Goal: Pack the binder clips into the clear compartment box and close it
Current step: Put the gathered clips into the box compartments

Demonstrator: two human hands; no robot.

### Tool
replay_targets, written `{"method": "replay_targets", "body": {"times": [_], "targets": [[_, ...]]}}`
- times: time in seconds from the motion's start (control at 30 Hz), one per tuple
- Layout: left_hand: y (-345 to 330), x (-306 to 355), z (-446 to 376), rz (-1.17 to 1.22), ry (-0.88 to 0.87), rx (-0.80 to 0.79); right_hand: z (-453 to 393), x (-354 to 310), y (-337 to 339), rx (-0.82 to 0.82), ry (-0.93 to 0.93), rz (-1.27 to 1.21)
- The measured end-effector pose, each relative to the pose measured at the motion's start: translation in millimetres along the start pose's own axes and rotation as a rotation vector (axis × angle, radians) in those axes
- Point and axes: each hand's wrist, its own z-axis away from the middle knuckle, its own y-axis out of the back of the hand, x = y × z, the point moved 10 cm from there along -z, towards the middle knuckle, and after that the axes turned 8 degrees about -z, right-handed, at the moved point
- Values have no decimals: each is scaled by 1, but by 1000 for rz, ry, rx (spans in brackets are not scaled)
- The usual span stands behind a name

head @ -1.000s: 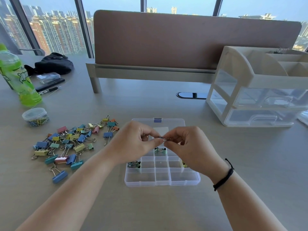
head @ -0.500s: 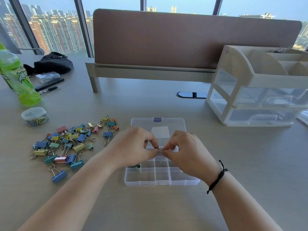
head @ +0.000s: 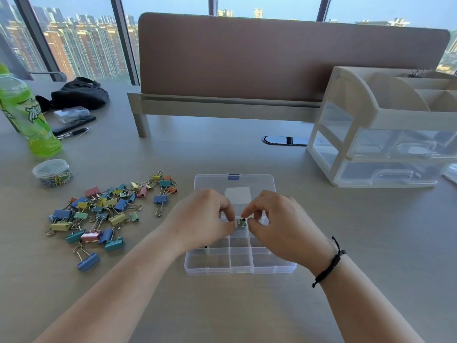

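The clear compartment box (head: pixel 239 267) lies open on the table in front of me, its lid (head: pixel 233 185) flat behind it. My left hand (head: pixel 201 220) and my right hand (head: pixel 277 224) meet over the box's middle row and together pinch a small green binder clip (head: pixel 241 222) low over a compartment. Another small clip (head: pixel 205 250) shows in a left compartment, half hidden under my left wrist. A pile of coloured binder clips (head: pixel 103 214) is spread on the table left of the box.
A tub of paper clips (head: pixel 52 172) and a green bottle (head: pixel 26 117) stand at the far left, with pens and a black pouch (head: pixel 79 94) behind. A white drawer organiser (head: pixel 385 129) stands at the right. A desk divider (head: pixel 284 60) runs across the back.
Both hands have come down and toward me with the small clip, from above the lid's edge to just over the box's middle row.
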Motion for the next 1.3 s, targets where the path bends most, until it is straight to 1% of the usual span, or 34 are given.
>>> {"method": "replay_targets", "body": {"times": [0.27,0.53,0.67,0.7,0.73,0.8,0.83,0.87,0.93,1.03,1.17,1.3], "targets": [[-6,-8,-1,76,124,53,1,0,-6,-40,-5,-11],[-4,-11,-1,162,112,15,2,-2,-7,-61,-14,-27],[5,-14,-3,269,140,54,2,-2,-7,-66,-19,-18],[7,-17,-4,317,167,73,2,-2,-7,-67,-20,-18],[9,-22,-4,416,211,88,2,-1,-7,-65,-19,-18],[4,-29,-2,755,325,72,2,-2,-6,-49,-14,-22],[0,-28,-1,916,363,50,2,-3,-3,-29,-4,-34],[-1,-26,1,1027,378,30,2,-5,0,3,12,-54],[-3,-19,2,1125,358,-10,2,-7,10,87,31,-131],[2,-8,3,1117,266,-20,3,-5,23,184,-13,-375],[12,11,5,1085,95,12,3,1,17,172,-136,-743],[5,23,7,983,-16,-14,3,0,4,139,-168,-1054]]}}
